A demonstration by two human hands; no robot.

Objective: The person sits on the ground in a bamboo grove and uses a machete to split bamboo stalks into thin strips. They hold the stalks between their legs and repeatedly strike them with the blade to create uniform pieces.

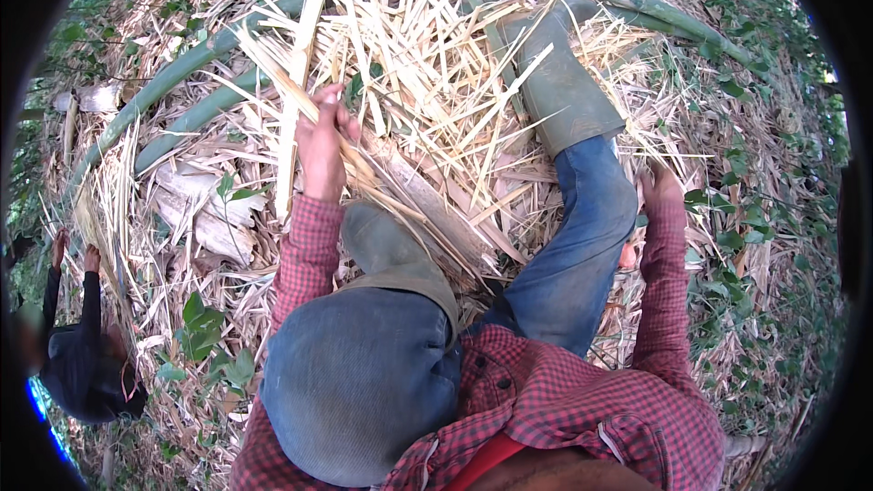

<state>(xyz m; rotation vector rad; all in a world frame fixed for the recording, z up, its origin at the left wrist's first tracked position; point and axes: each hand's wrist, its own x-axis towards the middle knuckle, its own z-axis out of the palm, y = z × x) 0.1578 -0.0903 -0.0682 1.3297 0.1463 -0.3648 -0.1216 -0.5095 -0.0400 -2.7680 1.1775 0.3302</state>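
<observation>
My left hand is closed around a small bundle of split bamboo strips, left of the middle. The bundle slants from far left down toward the ground between my legs. One long pale bamboo strip stands out past that hand toward the far edge. A loose heap of thin pale bamboo strips covers the ground ahead of me. On the outer side of my right leg, my right hand is low by the dry litter; its fingers are partly hidden, and whether it holds anything does not show.
Long green bamboo poles curve round the far side of the heap. My right boot rests at the heap's right. A person in dark clothes sits at the far left beside upright strips. Green leaves grow through dry litter.
</observation>
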